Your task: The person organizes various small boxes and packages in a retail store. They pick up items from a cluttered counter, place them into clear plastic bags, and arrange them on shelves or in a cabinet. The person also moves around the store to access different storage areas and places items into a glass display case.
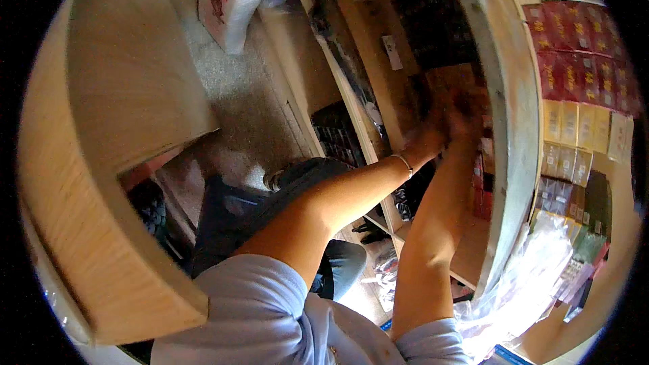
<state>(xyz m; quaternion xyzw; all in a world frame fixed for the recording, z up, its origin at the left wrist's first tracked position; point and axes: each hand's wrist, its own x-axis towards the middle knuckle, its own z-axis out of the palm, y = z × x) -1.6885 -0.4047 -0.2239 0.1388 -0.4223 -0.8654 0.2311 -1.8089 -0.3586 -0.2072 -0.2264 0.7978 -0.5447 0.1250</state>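
Both my arms reach forward into a shadowed shelf compartment. My left hand (432, 129), with a bangle (403, 165) on its wrist, is close beside my right hand (461, 119). Both are dark and blurred, so their fingers and anything between them cannot be made out. Just beyond them is a brown box-like thing (451, 75), dimly lit. Farther in lies a stack of dark packs (433, 20). A white paper tag (392, 52) shows on the wooden part left of the stack. Small red and white boxes (483, 177) stand right of my right forearm.
A pale shelf edge (509, 137) runs along my right. Past it are rows of red cigarette packs (578, 78), yellow packs (575, 121) and a clear plastic bag (527, 263). A wooden counter (137, 71) curves along my left. Ahead stands a white carton (228, 5) with red writing.
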